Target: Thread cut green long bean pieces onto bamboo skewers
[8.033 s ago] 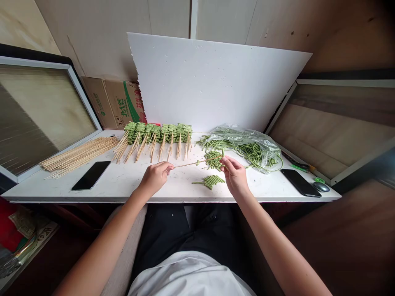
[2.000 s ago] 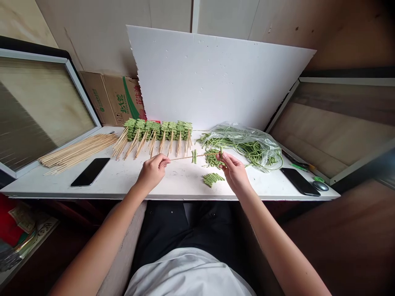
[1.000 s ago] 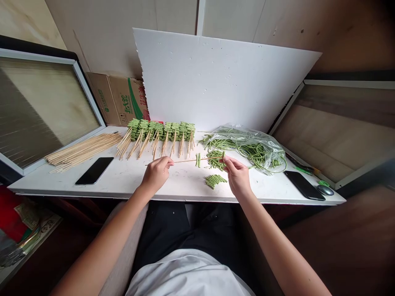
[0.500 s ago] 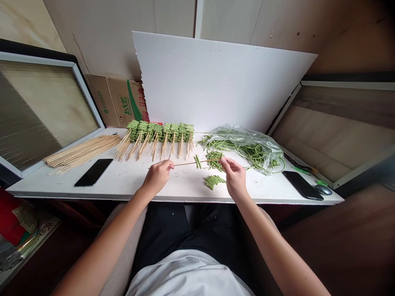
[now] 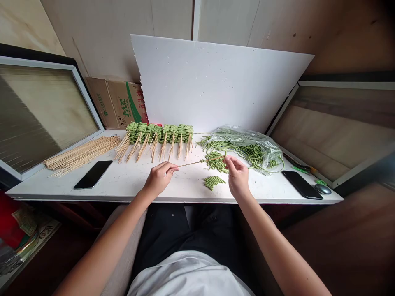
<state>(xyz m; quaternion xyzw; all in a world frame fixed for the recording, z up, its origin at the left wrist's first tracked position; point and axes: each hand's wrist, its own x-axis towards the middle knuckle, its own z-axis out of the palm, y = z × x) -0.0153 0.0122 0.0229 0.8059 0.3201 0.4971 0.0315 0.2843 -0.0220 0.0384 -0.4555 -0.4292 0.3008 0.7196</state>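
My left hand (image 5: pixel 159 177) is closed around the blunt end of a bamboo skewer (image 5: pixel 189 164), which points right and slightly upward. Partway along it sit a few green bean pieces, seen nearly end-on. At the skewer's tip, my right hand (image 5: pixel 237 176) pinches a short piece of green bean (image 5: pixel 225 154) between thumb and fingers. Whether the tip has gone through that piece is too small to tell. Below the skewer lies a pile of cut bean pieces (image 5: pixel 217 162). Nearer me is a neat row of cut pieces (image 5: pixel 213 181).
Finished bean skewers (image 5: pixel 160 133) are stacked along the back left, beside loose bamboo skewers (image 5: pixel 83 153). Long beans in a plastic bag (image 5: pixel 247 142) lie back right. Phones (image 5: pixel 93 174) (image 5: pixel 301 185) rest on both sides of the white table (image 5: pixel 123 189). A white foam board (image 5: pixel 225 86) stands behind.
The skewer's bean pieces have turned from hanging across it to nearly end-on. Both hands have shifted slightly right, and the right one now holds a bean piece upright at the tip.
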